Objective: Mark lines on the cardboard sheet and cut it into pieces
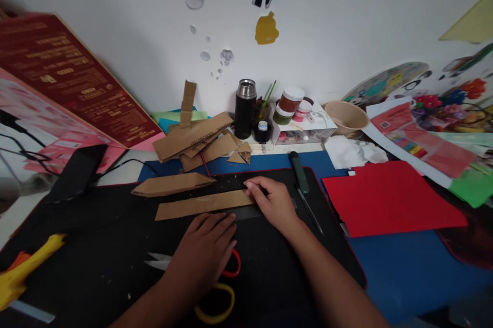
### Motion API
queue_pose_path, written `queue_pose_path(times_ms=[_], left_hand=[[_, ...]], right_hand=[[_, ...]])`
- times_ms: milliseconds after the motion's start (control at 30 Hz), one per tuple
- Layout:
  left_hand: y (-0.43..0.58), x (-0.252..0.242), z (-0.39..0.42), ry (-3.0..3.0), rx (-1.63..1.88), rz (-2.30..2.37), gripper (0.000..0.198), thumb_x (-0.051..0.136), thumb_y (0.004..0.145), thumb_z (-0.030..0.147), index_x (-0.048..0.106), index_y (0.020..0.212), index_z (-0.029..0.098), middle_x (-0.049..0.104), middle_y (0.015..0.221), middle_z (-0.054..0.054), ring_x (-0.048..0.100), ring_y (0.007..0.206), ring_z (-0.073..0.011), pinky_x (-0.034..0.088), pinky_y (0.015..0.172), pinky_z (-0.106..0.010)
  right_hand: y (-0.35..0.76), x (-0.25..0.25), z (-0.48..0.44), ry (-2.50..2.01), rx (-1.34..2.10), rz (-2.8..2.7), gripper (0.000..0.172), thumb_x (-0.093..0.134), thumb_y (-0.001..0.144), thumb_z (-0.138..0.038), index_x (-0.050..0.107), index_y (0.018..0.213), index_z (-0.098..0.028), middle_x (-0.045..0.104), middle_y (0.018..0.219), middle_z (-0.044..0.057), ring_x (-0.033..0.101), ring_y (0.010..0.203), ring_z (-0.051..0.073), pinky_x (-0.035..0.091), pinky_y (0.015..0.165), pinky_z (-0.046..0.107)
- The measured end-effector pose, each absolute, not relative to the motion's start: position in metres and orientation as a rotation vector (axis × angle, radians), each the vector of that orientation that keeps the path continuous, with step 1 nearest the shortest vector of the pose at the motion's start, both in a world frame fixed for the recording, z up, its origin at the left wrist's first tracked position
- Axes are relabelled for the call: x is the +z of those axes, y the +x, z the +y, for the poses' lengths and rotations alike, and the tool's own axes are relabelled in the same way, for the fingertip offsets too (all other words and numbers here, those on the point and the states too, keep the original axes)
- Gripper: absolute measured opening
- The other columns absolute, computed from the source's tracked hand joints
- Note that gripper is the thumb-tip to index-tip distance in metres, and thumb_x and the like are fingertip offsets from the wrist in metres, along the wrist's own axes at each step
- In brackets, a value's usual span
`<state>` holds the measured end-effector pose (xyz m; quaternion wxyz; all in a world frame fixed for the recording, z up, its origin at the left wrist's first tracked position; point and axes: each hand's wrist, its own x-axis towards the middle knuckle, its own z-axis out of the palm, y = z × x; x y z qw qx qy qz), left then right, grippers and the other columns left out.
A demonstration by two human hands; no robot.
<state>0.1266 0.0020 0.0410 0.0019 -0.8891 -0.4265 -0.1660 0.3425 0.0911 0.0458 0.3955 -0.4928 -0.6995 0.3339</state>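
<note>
A long cardboard strip [200, 205] lies on the black mat [134, 251]. At its right end my right hand [271, 202] is closed, thumb and index finger pinched on the strip's edge. My left hand [208, 246] lies flat just below the strip, fingers stretched out and holding nothing. It partly covers the scissors [157, 261], whose blades and red and yellow handles show around it. A clear ruler [246, 212] lies between the hands. Behind the strip rests a second cardboard piece [173, 184] with pointed ends.
A green cutter [299, 171] and a pen [310, 210] lie right of my right hand. Red paper [393, 197] is farther right. Cardboard scraps [196, 138], a black bottle [245, 110] and paint jars [290, 99] stand behind. A yellow glue gun [26, 271] lies left.
</note>
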Motion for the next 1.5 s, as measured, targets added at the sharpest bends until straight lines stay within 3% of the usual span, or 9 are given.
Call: queue_pose_path(times_ms=[367,633,967,1233,1500], left_hand=[[0.087,0.043,-0.008,-2.748,-0.552,-1.341,0.039,0.043,0.107,0.015,0.081,0.106,0.024,0.084,0.120,-0.003,0.076,0.100,-0.0244,0.051,0.094,-0.044],[0.086,0.044,-0.004,-2.757,-0.675,-1.447,0.031,0.049,0.106,0.021,0.079,0.114,0.022,0.083,0.114,-0.007,0.076,0.100,-0.0266,0.055,0.092,-0.044],[0.080,0.064,0.048,-2.723,-0.646,-1.528,0.035,0.053,0.105,0.034,0.074,0.130,0.020,0.078,0.129,-0.012,0.071,0.119,-0.0349,0.055,0.100,-0.054],[0.058,0.066,0.056,-2.700,-0.635,-1.624,0.042,0.048,0.107,0.041,0.074,0.132,0.020,0.079,0.126,-0.012,0.071,0.118,-0.0345,0.053,0.103,-0.054],[0.048,0.051,0.048,-2.790,-0.573,-1.609,0.034,0.055,0.104,0.034,0.074,0.129,0.022,0.078,0.128,-0.012,0.071,0.120,-0.0323,0.055,0.103,-0.049]], right_hand=[[0.338,0.038,0.089,-1.246,0.836,-1.778,0.021,0.061,0.105,-0.032,0.080,0.100,-0.023,0.082,0.085,0.005,0.078,0.086,0.022,0.058,0.082,0.032],[0.334,0.035,0.089,-1.265,0.867,-1.747,0.024,0.060,0.105,-0.035,0.079,0.097,-0.023,0.083,0.088,0.006,0.078,0.084,0.022,0.059,0.081,0.032],[0.362,0.054,0.086,-1.331,0.845,-1.753,0.030,0.058,0.105,-0.038,0.079,0.094,-0.020,0.081,0.080,0.004,0.076,0.078,0.021,0.057,0.074,0.029],[0.383,0.068,0.079,-1.385,0.779,-1.848,0.028,0.057,0.105,-0.035,0.077,0.092,-0.021,0.081,0.083,0.005,0.076,0.081,0.023,0.055,0.073,0.031],[0.350,0.069,0.059,-1.185,0.760,-2.155,0.023,0.059,0.107,-0.027,0.077,0.093,-0.023,0.081,0.089,0.006,0.075,0.086,0.023,0.055,0.081,0.033]])
